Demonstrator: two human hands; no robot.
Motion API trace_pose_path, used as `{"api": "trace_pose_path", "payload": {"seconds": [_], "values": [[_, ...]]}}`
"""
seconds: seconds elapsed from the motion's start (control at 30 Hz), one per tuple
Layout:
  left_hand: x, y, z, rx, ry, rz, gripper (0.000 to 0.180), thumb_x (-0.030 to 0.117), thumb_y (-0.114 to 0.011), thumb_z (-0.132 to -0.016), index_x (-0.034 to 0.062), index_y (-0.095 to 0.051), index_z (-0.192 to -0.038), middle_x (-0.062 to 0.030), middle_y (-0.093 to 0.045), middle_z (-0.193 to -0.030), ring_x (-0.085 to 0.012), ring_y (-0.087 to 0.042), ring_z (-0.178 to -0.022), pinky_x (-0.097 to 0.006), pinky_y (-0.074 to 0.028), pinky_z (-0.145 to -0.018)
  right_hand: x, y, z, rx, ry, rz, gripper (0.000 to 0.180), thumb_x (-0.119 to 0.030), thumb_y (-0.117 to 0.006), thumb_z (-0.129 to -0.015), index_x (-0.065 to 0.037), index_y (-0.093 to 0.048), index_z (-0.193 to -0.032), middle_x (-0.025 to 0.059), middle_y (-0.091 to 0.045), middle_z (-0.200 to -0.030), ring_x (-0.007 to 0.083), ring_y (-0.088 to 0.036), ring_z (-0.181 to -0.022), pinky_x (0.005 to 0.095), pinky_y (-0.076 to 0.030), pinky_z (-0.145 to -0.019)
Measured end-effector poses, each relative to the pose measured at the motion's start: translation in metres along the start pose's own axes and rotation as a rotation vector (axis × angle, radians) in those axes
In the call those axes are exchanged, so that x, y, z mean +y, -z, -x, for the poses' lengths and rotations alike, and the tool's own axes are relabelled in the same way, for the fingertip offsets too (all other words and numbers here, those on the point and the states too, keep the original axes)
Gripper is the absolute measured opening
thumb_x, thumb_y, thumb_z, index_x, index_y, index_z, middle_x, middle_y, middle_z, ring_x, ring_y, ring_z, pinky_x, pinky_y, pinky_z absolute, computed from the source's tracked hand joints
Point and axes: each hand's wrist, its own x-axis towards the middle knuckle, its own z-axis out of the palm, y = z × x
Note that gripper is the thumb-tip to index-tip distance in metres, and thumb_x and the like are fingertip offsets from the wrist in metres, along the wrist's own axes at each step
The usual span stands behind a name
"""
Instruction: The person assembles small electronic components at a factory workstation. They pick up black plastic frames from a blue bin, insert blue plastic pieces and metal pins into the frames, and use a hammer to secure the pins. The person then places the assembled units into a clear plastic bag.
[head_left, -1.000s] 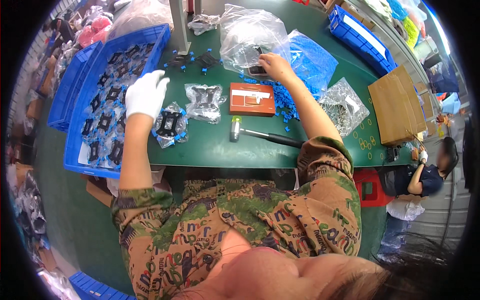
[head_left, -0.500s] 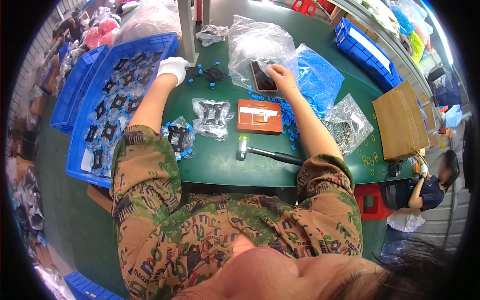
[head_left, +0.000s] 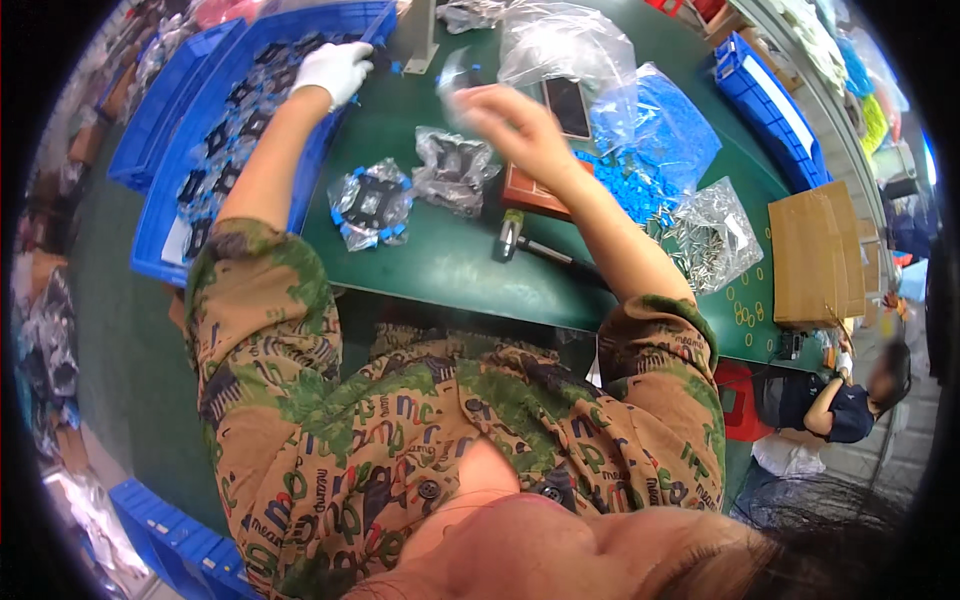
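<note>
My left hand (head_left: 335,73), in a white glove, hovers over the right rim of a blue crate (head_left: 292,205) full of black frames with blue corner pieces. Its fingers stretch to the right, and I see nothing held in them. The bare right hand (head_left: 515,130) is above the table's middle. A clear plastic bag (head_left: 457,88), smeared by motion, hangs at its fingertips. Behind that bag another black frame is mostly hidden. Closer to me lie two bagged frames, one with blue corners (head_left: 371,203) and one in a crumpled bag (head_left: 455,170).
A hammer (head_left: 545,250) lies near a brown box (head_left: 535,190) under my right forearm. Beyond are a phone (head_left: 567,107), loose clear bags (head_left: 570,40), blue pieces (head_left: 640,185) and bagged screws (head_left: 710,245). A metal post (head_left: 421,40) rises at the back. A co-worker (head_left: 835,400) sits far right.
My right hand has left the phone and large clear bag and swung left with a clear bag. My left hand has shifted left over the crate. The whole view has tilted.
</note>
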Motion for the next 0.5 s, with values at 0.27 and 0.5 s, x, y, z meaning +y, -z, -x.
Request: {"api": "trace_pose_path", "payload": {"seconds": [0.27,0.5], "values": [[0.022,0.061,0.133,0.032,-0.147,0.256,0.036,0.03,-0.056,-0.097,0.0076,-0.07,-0.121,-0.0193,-0.073,-0.113,-0.0425,-0.067,-0.101,-0.049,-0.052,-0.093,-0.006,-0.097,0.006,-0.487,0.551,0.574,0.023,-0.028,-0.07,-0.093,-0.012,-0.07,-0.11,0.0057,-0.069,-0.121,0.0243,-0.058,-0.13,0.0467,-0.044,-0.107],[0.054,0.028,0.176,-0.178,-0.141,0.196,0.037,0.025,-0.06,-0.096,0.0082,-0.07,-0.128,-0.0176,-0.073,-0.112,-0.0388,-0.063,-0.102,-0.047,-0.05,-0.094,-0.015,-0.066,0.024,-0.432,0.504,0.566,0.03,-0.031,-0.07,-0.096,-0.012,-0.069,-0.119,0.0062,-0.068,-0.126,0.0268,-0.058,-0.13,0.0463,-0.043,-0.11]]}}
